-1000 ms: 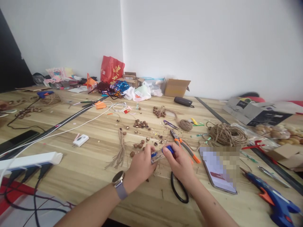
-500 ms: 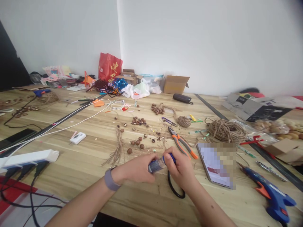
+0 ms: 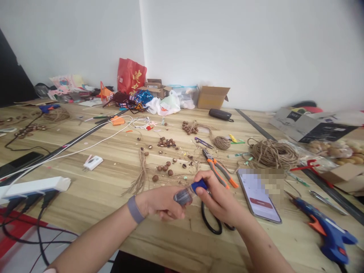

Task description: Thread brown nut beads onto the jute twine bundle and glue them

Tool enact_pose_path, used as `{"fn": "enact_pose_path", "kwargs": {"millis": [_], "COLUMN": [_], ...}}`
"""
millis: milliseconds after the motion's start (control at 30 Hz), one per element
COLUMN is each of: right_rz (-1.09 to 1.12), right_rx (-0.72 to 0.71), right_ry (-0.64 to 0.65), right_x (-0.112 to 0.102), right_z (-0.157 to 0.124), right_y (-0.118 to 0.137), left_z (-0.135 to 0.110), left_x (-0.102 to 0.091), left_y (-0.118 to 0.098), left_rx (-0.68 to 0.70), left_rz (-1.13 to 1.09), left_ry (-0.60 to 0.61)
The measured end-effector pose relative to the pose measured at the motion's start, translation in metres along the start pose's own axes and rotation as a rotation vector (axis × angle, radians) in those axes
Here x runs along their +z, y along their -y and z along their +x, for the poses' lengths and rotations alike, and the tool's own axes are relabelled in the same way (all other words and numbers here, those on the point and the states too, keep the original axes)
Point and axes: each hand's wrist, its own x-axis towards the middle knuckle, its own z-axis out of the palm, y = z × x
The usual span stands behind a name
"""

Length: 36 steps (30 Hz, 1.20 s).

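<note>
Left hand (image 3: 166,203), blue-ended object (image 3: 184,195), near table edge (image 3: 142,255)

The table (image 3: 93,197) looks like smooth wood. The held object (image 3: 183,196) seems to be of clear and blue plastic. The rope (image 3: 271,154) is rough, matt fibre. The pliers (image 3: 214,167) show metal at the head and plastic on the handles. The box (image 3: 212,99) is matt cardboard, and the phone (image 3: 255,193) has a glossy screen.
</note>
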Motion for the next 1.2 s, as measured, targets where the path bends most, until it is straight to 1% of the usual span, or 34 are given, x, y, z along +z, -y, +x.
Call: {"fn": "enact_pose_path", "kwargs": {"millis": [33,67,167,200,233,267,300,367,400,433,467,500,567,633,667,700,733,800,833,867,900,967,1033,1067,1100,1167,1200], "right_rz": [-0.013,-0.043,-0.165,-0.186,-0.188,-0.171,-0.138,-0.025,0.045,0.115,0.172,0.202,0.146,0.000,-0.057,-0.082,-0.067,0.043,0.099,0.133,0.139,0.097,0.057,0.061,0.093,0.231,0.326], "right_rx": [0.036,0.087,0.263,0.293,0.298,0.275,0.225,0.086,0.024,-0.015,-0.020,0.008,0.143,0.282,0.307,0.292,0.240,0.113,0.087,0.098,0.142,0.263,0.326,0.335,0.334,0.327,0.328], "right_ry": [-0.019,-0.049,-0.108,-0.104,-0.097,-0.087,-0.080,-0.083,-0.086,-0.089,-0.102,-0.126,-0.166,-0.138,-0.103,-0.067,-0.052,-0.081,-0.109,-0.139,-0.159,-0.131,-0.093,-0.116,-0.181,-0.368,-0.426], "right_x": [0.001,0.002,0.005,0.005,0.005,0.005,0.004,0.000,-0.001,-0.002,-0.003,-0.003,-0.001,0.000,0.000,0.000,-0.001,-0.004,-0.005,-0.006,-0.006,-0.004,-0.002,-0.003,-0.004,-0.008,-0.011], "right_z": [0.001,0.002,0.006,0.007,0.008,0.008,0.008,0.007,0.006,0.005,0.005,0.005,0.006,0.008,0.009,0.009,0.009,0.009,0.008,0.008,0.008,0.008,0.009,0.009,0.010,0.009,0.009], "right_y": [-0.002,-0.003,-0.004,-0.004,-0.004,-0.003,-0.002,-0.002,-0.002,-0.002,-0.003,-0.004,-0.006,-0.007,-0.007,-0.007,-0.007,-0.006,-0.006,-0.006,-0.007,-0.008,-0.010,-0.011,-0.012,-0.013,-0.014], "left_z": [0.002,0.005,0.014,0.016,0.017,0.017,0.016,0.013,0.011,0.009,0.008,0.008,0.009,0.010,0.010,0.011,0.011,0.011,0.011,0.011,0.011,0.011,0.011,0.011,0.011,0.009,0.008], "left_x": [0.001,0.002,0.007,0.007,0.007,0.006,0.005,0.001,0.000,-0.001,-0.001,-0.001,0.001,0.002,0.003,0.003,0.003,0.002,0.001,0.001,0.001,0.002,0.002,0.002,0.002,0.002,0.002], "left_y": [0.001,0.003,0.009,0.010,0.010,0.010,0.009,0.005,0.004,0.003,0.002,0.002,0.003,0.004,0.005,0.005,0.005,0.004,0.003,0.003,0.003,0.003,0.005,0.006,0.006,0.006,0.006], "left_rx": [0.020,0.050,0.194,0.238,0.255,0.243,0.199,0.078,0.042,0.023,0.025,0.039,0.066,0.078,0.076,0.070,0.062,0.049,0.047,0.052,0.060,0.082,0.094,0.096,0.100,0.120,0.144], "left_rz": [0.065,0.165,0.593,0.711,0.777,0.781,0.730,0.555,0.487,0.444,0.434,0.447,0.510,0.574,0.591,0.593,0.583,0.544,0.528,0.523,0.527,0.561,0.584,0.583,0.574,0.558,0.568], "left_ry": [-0.054,-0.149,-0.556,-0.647,-0.685,-0.665,-0.597,-0.426,-0.383,-0.370,-0.389,-0.422,-0.469,-0.485,-0.486,-0.487,-0.491,-0.507,-0.516,-0.525,-0.526,-0.517,-0.504,-0.498,-0.492,-0.483,-0.485]}}
